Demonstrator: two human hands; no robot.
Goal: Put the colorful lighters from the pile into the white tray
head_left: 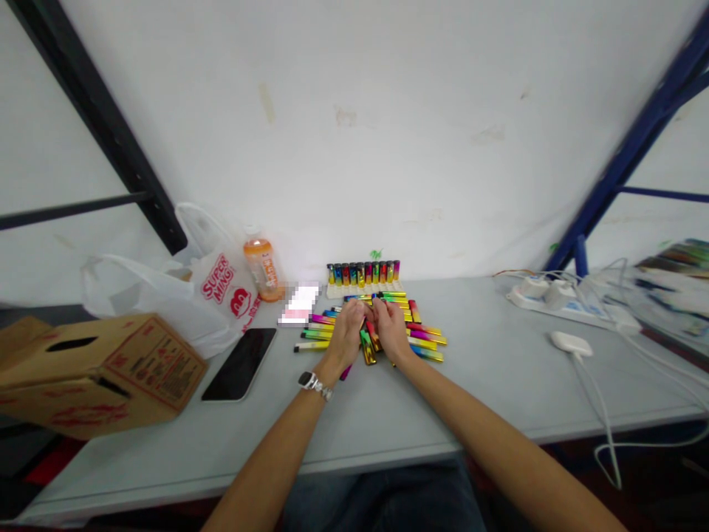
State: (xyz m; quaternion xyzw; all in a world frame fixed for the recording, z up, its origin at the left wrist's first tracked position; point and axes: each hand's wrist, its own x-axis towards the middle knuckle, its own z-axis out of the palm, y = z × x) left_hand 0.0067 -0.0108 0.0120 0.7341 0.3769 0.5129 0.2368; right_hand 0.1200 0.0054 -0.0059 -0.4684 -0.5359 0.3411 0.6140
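Note:
Many shiny multicoloured lighters (424, 343) lie loosely on the grey table, spread to both sides of my hands. Behind them a row of similar lighters (361, 274) stands upright in a white holder (335, 292) near the wall. My left hand (348, 325), with a watch on its wrist, is over the middle of the loose pile, its fingers curled. Close beside it, my right hand (389, 324) is also curled, a blue-tipped lighter showing at its fingertips. What the left fingers hold, if anything, is too small to make out.
At the left are a cardboard box (149, 362), a white plastic bag (182, 295), a black phone (241, 364) and an orange drink bottle (262, 266). A power strip (573, 304) and a white charger (572, 343) with cables lie at the right.

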